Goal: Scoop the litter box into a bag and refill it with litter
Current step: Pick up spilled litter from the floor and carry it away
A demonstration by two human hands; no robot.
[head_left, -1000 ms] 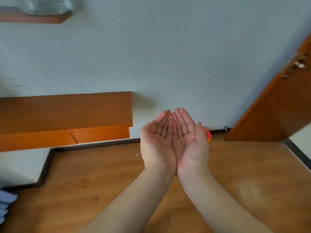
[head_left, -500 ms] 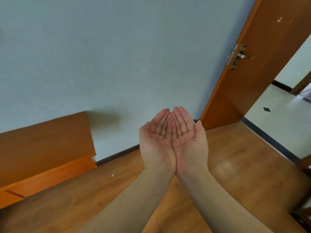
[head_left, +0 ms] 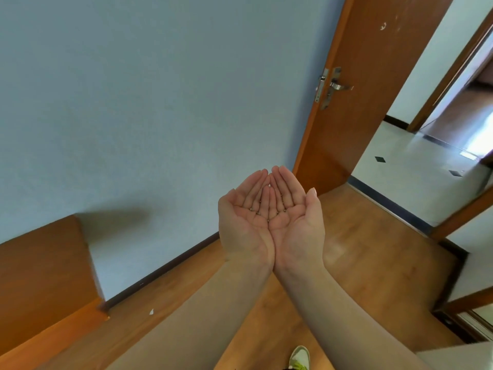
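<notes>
My left hand [head_left: 245, 220] and my right hand [head_left: 293, 217] are pressed side by side, palms up, forming a cup at mid-frame above the wooden floor. A few tiny pale litter grains [head_left: 258, 213] lie in the hollow where the fingers meet the palms. The fingers are curled slightly upward and do not close over the grains. No litter box, scoop or bag is in view.
An open wooden door [head_left: 354, 116] with a metal handle [head_left: 340, 86] stands ahead on the right, and beyond it lies a tiled hallway [head_left: 410, 182]. A wooden cabinet [head_left: 40, 276] stands low on the left against the blue-grey wall. My shoe [head_left: 300, 356] shows at the bottom edge.
The view has swung to the right: the cabinet slid left and the open door and hallway came into sight. My hands have stayed cupped together with the grains in them.
</notes>
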